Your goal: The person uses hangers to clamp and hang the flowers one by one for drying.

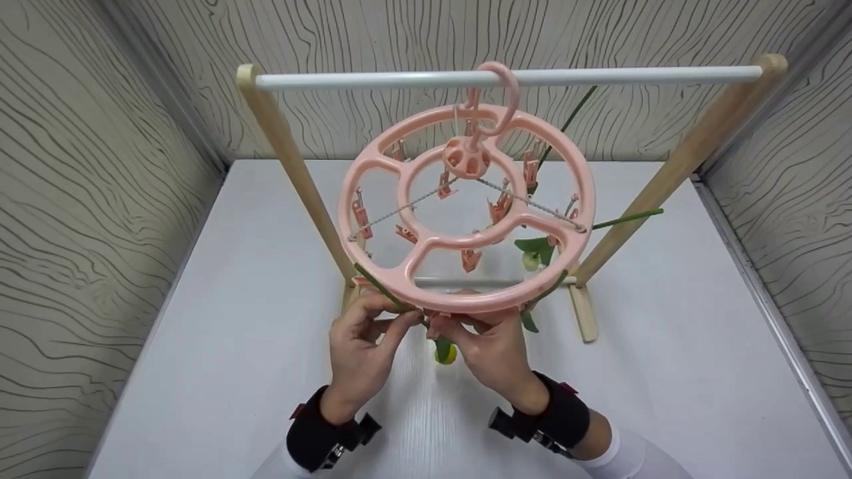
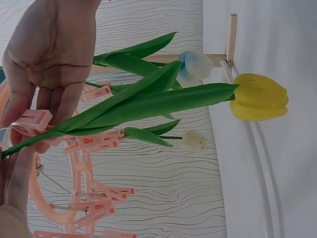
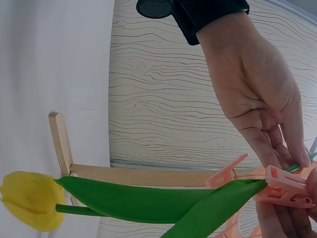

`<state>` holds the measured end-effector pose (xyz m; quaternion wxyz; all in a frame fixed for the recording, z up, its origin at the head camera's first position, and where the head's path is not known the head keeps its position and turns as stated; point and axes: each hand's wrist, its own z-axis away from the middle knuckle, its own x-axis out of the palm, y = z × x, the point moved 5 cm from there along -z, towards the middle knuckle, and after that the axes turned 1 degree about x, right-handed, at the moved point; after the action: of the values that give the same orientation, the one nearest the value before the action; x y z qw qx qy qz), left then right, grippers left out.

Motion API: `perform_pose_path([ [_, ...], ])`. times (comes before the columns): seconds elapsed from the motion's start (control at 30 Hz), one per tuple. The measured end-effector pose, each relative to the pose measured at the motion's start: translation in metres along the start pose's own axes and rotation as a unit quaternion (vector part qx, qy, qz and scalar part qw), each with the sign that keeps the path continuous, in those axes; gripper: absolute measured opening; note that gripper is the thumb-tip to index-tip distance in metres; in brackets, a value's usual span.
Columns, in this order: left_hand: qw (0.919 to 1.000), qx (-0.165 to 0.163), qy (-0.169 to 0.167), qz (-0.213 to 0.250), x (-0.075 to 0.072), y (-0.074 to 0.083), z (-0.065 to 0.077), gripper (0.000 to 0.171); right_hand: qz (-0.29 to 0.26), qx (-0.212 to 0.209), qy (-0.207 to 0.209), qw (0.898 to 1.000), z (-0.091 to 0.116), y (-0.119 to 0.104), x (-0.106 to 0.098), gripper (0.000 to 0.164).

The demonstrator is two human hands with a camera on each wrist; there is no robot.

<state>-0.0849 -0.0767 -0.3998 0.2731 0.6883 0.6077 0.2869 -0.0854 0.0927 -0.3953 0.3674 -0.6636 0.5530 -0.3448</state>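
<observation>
A yellow artificial tulip (image 2: pixel 260 96) hangs flower down below the pink round clip hanger (image 1: pixel 476 303). My left hand (image 1: pixel 363 346) pinches its green stem (image 3: pixel 293 167) between thumb and fingertips, just under the hanger's near rim. A pink clothespin (image 3: pixel 287 186) sits against the stem above the leaves, and my right hand (image 1: pixel 496 349) grips it between thumb and fingers. Whether its jaws have closed on the stem cannot be told. In the head view the flower is mostly hidden by leaves and hands.
The hanger hooks over a white bar (image 1: pixel 373 81) between wooden posts (image 1: pixel 286 153). Several other clothespins (image 1: pixel 470 259) dangle from it. A blue-and-white tulip (image 2: pixel 196 65) and a cream tulip (image 2: pixel 194 141) hang head down farther back. Beneath lies a white table (image 1: pixel 226 346).
</observation>
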Motion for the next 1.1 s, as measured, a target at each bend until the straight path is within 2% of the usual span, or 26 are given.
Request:
perform_pose_path([
  [0.27, 0.9999, -0.010, 0.006, 0.008, 0.0033, -0.0028, 0.0024, 0.026, -0.014, -0.018, -0.011, 1.000, -0.0001, 0.0007, 0.0017, 0.024],
  [0.7, 0.9994, -0.035, 0.010, -0.002, 0.0026, -0.0031, 0.0020, 0.023, 0.046, 0.015, -0.012, 0.999, 0.0048, 0.0033, 0.0002, 0.034],
  [0.97, 0.9995, -0.030, 0.007, 0.000, 0.0013, -0.0032, 0.0023, 0.017, 0.040, 0.015, -0.009, 0.999, 0.0051, 0.0029, -0.0043, 0.038],
  [1.1, 0.9996, -0.027, 0.006, -0.004, 0.0011, -0.0039, 0.0019, 0.020, 0.037, 0.016, -0.016, 0.999, 0.0057, 0.0032, -0.0059, 0.039],
])
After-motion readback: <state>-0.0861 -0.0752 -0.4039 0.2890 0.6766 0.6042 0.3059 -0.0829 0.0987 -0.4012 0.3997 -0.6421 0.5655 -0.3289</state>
